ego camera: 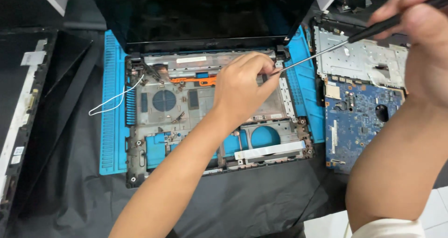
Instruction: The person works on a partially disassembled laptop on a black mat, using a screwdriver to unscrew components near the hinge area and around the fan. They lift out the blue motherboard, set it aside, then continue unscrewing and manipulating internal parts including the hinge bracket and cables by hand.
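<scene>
Over the worktop: I look down on a stripped grey plastic laptop base shell (pixel 210 121) with its dark screen (pixel 214 9) still hinged upright at the far edge.
Under it: a bright blue ribbed repair mat (pixel 112 103) lies on a black cloth (pixel 70 186) that covers the worktop.
Left hand: my left hand (pixel 242 86) rests inside the shell near the far right hinge, fingers curled together and pinched at the spot where the tool tip lands; what they pinch is too small for me to tell.
Right hand: my right hand (pixel 420 28) is up at the right edge, closed around the black handle of a long thin steel-shafted screwdriver (pixel 326 49).
Tool line: the shaft slants down and left, its tip just beside my left fingertips at the right hinge.
Inside the shell: an orange flat strip (pixel 196 81) runs along the far side, and a white wire (pixel 112 100) loops out over the mat on the left.
Right of the shell: a blue circuit board (pixel 359 121) lies beside a silver metal keyboard plate (pixel 359 56).
Far left: a black screen bezel frame (pixel 28 112) lies flat.
</scene>
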